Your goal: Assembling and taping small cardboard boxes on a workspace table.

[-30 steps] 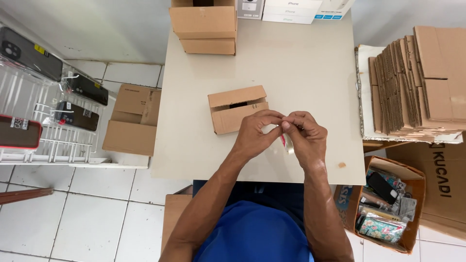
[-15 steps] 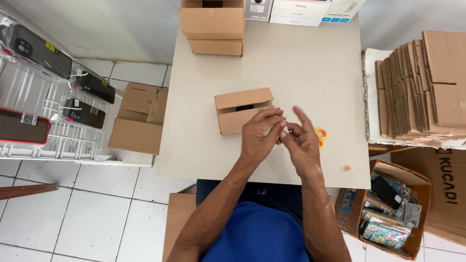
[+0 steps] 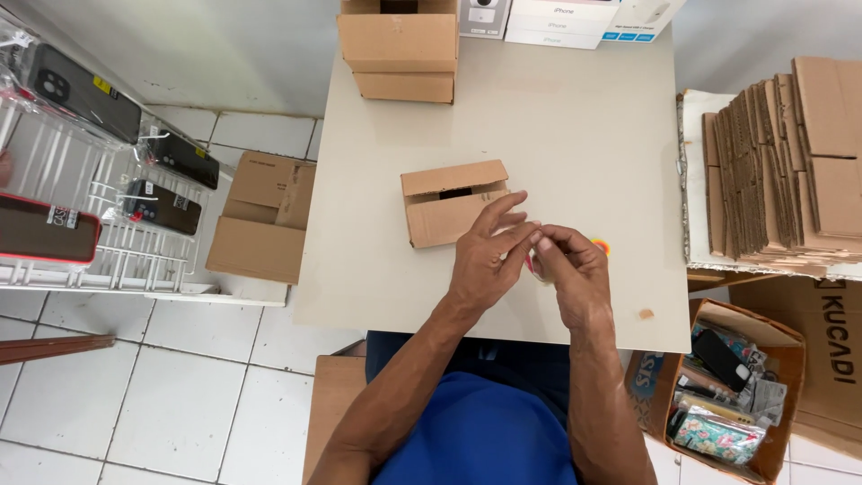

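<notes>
Near edge of the bench (image 3: 575, 153) ran just under the wrists; both hands sat close to it, right of centre. Bare bench to the left of the hands out to the left edge, and a broad bare stretch beyond them toward the far end. Right edge was near the right hand (image 3: 567, 274), with a small orange mark (image 3: 645, 314) on the top close to that corner.

Left hand (image 3: 487, 260): fingers (image 3: 499, 214) spread and mostly straight, tips meeting the right hand's tips. Right hand: fingers curled in, pinching a small pink-and-pale item (image 3: 536, 264) between the two hands. Too hidden to tell what it was, or whether the left hand actually gripped it or only touched it. A small orange-yellow thing (image 3: 600, 245) lay on the bench just beyond the right hand, half hidden.

Small cardboard box (image 3: 453, 203) lay just beyond the left hand, touching or nearly touching the fingertips, top flap raised with a dark gap under it.

Far end: two stacked cardboard boxes (image 3: 400, 49), white cartons (image 3: 566, 20) to their right.

Room: white tiled floor, wire rack (image 3: 81, 189) with phone cases on the left, another cardboard box (image 3: 262, 216) on the floor beside the bench. Right: stack of flat cardboard (image 3: 790, 162) on a side shelf, an open box of mixed phone cases (image 3: 729, 395) below.
</notes>
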